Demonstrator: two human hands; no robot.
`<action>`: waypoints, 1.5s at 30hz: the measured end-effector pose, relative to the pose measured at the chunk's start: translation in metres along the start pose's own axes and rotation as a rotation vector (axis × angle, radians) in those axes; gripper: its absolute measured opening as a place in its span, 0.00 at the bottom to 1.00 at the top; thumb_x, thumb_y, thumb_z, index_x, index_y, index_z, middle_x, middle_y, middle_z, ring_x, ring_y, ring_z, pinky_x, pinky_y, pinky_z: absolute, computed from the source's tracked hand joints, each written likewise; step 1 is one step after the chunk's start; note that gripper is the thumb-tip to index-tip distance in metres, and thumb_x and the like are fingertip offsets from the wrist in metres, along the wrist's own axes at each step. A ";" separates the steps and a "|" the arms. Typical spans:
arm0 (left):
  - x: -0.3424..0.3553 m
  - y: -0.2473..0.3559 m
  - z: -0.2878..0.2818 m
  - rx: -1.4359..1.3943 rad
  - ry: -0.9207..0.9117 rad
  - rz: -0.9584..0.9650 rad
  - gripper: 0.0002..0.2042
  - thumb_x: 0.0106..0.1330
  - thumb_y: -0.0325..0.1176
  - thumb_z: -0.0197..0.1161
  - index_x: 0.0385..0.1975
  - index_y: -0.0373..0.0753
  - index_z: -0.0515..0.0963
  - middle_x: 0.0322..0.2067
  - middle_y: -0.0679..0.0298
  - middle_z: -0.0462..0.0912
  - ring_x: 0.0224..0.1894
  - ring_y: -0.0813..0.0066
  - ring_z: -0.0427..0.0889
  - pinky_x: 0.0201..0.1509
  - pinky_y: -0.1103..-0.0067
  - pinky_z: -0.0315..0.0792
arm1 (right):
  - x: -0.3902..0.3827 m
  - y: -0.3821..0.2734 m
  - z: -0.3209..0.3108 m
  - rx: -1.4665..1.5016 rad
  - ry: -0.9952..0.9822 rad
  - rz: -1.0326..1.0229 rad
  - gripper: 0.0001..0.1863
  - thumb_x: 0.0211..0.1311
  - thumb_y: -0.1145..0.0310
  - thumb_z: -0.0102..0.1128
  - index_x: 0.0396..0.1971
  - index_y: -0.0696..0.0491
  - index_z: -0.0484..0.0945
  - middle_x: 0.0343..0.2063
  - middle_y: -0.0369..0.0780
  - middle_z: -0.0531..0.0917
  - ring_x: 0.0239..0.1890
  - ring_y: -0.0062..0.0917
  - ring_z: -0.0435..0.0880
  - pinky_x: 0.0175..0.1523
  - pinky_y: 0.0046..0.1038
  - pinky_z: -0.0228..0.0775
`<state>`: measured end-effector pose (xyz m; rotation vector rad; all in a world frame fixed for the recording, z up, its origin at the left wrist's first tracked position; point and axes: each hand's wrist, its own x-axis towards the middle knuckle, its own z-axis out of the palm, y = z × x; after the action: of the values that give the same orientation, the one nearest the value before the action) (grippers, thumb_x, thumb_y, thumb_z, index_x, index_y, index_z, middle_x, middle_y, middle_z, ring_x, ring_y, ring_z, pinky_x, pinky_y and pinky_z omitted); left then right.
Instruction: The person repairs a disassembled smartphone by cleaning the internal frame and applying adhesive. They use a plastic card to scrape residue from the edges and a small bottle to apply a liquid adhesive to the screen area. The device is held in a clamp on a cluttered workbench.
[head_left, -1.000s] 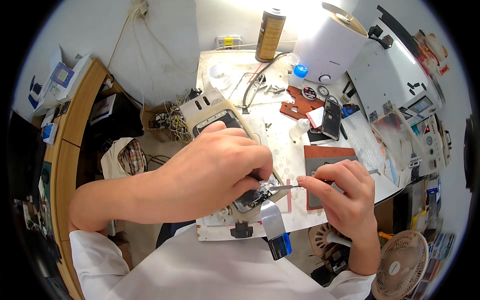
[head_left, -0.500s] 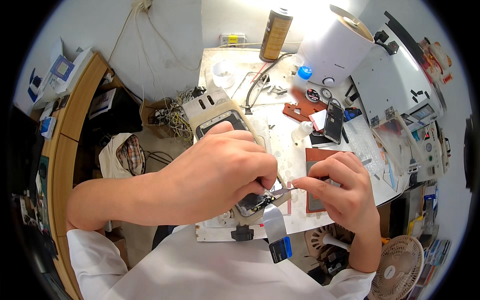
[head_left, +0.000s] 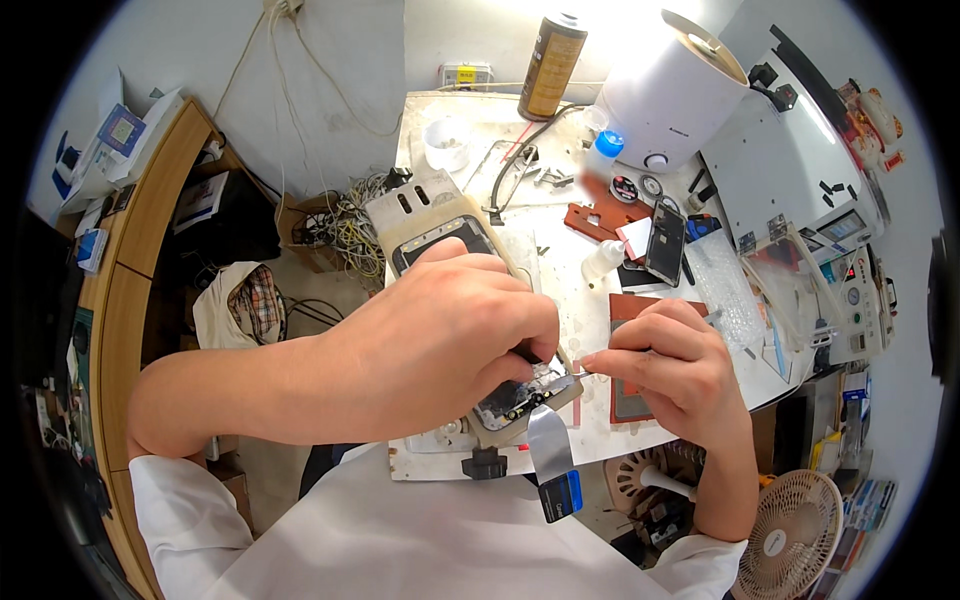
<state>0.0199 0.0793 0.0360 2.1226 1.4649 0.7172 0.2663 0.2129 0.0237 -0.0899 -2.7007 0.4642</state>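
Note:
A phone with its screen glass off (head_left: 490, 412) lies in a pale holding fixture (head_left: 418, 204) at the front of the table. My left hand (head_left: 455, 325) reaches over it, fingers curled and pressed together above its near end; what they pinch, if anything, is hidden. With a pinch grip, my right hand (head_left: 672, 365) holds a thin metal pry blade (head_left: 562, 383), whose tip reaches into the phone's near end. A flexible silver pry card (head_left: 547, 445) with a black and blue end sticks out over the table's front edge from the phone's near edge.
Beside my right hand lies a reddish-brown mat (head_left: 627, 400). Farther back are a small white bottle (head_left: 603, 260), a dark phone part (head_left: 666, 243), a tall spray can (head_left: 553, 68) and a white humidifier-like machine (head_left: 668, 95). A black clamp knob (head_left: 485, 463) juts from the front edge.
My right hand has tilted slightly left, and the blade's back end has shifted left with it. The left hand stays over the phone, almost unmoved.

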 end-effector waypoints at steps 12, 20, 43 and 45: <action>0.003 -0.004 -0.002 0.143 0.144 0.007 0.05 0.64 0.27 0.69 0.38 0.43 0.85 0.34 0.65 0.85 0.43 0.65 0.81 0.55 0.71 0.68 | 0.004 0.006 0.005 0.044 0.023 -0.059 0.16 0.43 0.76 0.65 0.36 0.55 0.88 0.34 0.34 0.83 0.35 0.28 0.80 0.40 0.31 0.71; -0.007 -0.017 -0.031 0.063 0.282 -0.101 0.07 0.59 0.24 0.72 0.37 0.39 0.86 0.32 0.66 0.85 0.33 0.73 0.77 0.44 0.76 0.70 | 0.005 0.010 0.006 0.038 0.003 -0.075 0.15 0.44 0.77 0.66 0.36 0.54 0.88 0.33 0.34 0.83 0.36 0.28 0.80 0.40 0.30 0.71; -0.045 -0.041 -0.044 -0.522 0.322 -0.358 0.09 0.70 0.20 0.65 0.47 0.30 0.82 0.38 0.62 0.87 0.35 0.83 0.84 0.40 0.86 0.79 | 0.006 -0.002 -0.002 0.009 -0.029 -0.032 0.12 0.49 0.77 0.69 0.37 0.54 0.89 0.30 0.36 0.84 0.30 0.28 0.81 0.35 0.29 0.73; -0.028 -0.031 -0.040 -0.451 0.268 -0.324 0.08 0.68 0.21 0.67 0.45 0.32 0.84 0.34 0.64 0.88 0.34 0.80 0.84 0.38 0.85 0.77 | 0.004 0.000 0.000 0.042 0.004 -0.008 0.12 0.49 0.77 0.69 0.37 0.53 0.89 0.28 0.36 0.85 0.26 0.27 0.83 0.29 0.27 0.74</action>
<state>-0.0363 0.0661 0.0417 1.4548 1.5533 1.1113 0.2629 0.2131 0.0256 -0.0687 -2.6851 0.5171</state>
